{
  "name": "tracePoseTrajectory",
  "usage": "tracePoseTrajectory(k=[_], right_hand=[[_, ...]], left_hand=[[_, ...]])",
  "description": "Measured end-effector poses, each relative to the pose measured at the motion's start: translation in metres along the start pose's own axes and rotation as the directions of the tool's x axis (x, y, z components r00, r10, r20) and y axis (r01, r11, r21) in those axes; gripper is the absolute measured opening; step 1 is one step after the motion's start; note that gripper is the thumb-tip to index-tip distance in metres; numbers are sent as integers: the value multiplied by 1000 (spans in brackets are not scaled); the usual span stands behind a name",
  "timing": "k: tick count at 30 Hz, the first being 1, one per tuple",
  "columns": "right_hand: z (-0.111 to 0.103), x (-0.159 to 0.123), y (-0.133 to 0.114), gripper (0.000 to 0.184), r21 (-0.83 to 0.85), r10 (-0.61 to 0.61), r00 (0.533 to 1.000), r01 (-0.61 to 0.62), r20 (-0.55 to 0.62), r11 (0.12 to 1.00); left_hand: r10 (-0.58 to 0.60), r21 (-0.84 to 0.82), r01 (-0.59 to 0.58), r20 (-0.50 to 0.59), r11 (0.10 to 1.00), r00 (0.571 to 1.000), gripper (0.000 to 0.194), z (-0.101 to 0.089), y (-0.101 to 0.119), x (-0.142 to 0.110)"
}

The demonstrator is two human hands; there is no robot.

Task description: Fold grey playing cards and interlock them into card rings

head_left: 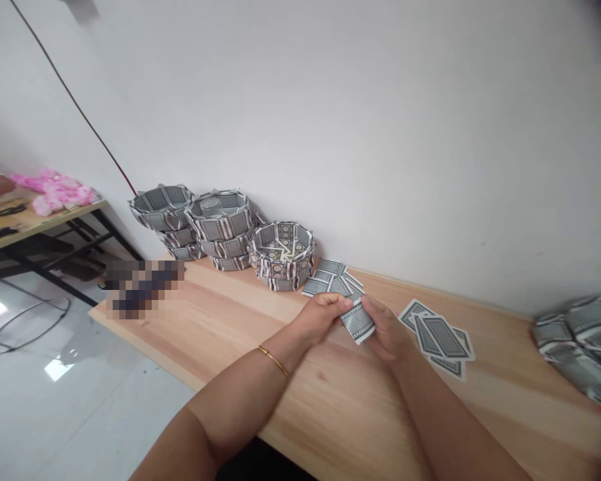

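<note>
My left hand (325,314) and my right hand (384,331) come together over the wooden table, both closed on one grey patterned playing card (358,322). The card is bent or folded; its far edge lies under my thumbs. Just beyond my hands, several grey-backed playing cards (330,270) lie loosely overlapped near the wall. Right of my right hand, a small spread of larger-looking cards (441,336) rests face down. Behind my left hand stands a round basket (281,275) built of folded cards.
Two taller stacks of folded-card baskets, one (220,227) holding a clear round container and another (165,217), stand against the wall. A bulky folded-card piece (585,347) sits at the right edge. Pink fluffy items (55,190) lie on another table (40,224) at left.
</note>
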State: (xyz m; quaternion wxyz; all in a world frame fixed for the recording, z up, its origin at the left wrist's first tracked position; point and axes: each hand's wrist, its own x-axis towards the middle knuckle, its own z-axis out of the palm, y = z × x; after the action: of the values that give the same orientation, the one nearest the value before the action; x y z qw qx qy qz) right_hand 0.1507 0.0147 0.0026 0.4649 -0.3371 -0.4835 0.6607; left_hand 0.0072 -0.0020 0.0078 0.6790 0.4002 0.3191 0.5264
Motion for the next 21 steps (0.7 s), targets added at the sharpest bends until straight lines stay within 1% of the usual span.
tracePoseTrajectory(k=[3, 7, 10, 12, 14, 16, 17, 19, 21], right_hand=[[0, -2, -2, 35, 51, 91, 991, -97, 101, 994], [2, -3, -5, 36, 43, 122, 980, -130, 159, 991], [2, -2, -7, 36, 63, 155, 978, -165, 143, 984], [-1, 0, -8, 38, 80, 153, 985, -159, 81, 984], [-3, 1, -9, 45, 124, 126, 992, -125, 2, 984], [-4, 2, -8, 53, 189, 80, 996, -72, -33, 979], [-3, 2, -8, 56, 208, 53, 998, -48, -19, 977], [0, 1, -8, 60, 200, -6, 998, -6, 57, 980], [4, 0, -7, 65, 157, -40, 990, 19, 136, 987]], left_hand=[[-27, 25, 26, 49, 999, 998, 42, 2, 2, -2], [-82, 94, 74, 92, 993, 992, 46, 2, 3, -3], [-123, 149, 106, 112, 983, 986, 47, 2, 1, -3], [-131, 163, 110, 129, 980, 983, 46, 3, -1, -3], [-113, 99, 102, 108, 990, 988, 43, 3, -3, -2], [-107, -41, 109, 57, 993, 993, 39, 3, -4, -1], [-113, -118, 118, 45, 986, 993, 38, 3, -3, 0], [-130, -245, 139, 53, 959, 990, 34, 2, -1, 1], [-142, -323, 154, 58, 934, 988, 30, 1, 2, 0]])
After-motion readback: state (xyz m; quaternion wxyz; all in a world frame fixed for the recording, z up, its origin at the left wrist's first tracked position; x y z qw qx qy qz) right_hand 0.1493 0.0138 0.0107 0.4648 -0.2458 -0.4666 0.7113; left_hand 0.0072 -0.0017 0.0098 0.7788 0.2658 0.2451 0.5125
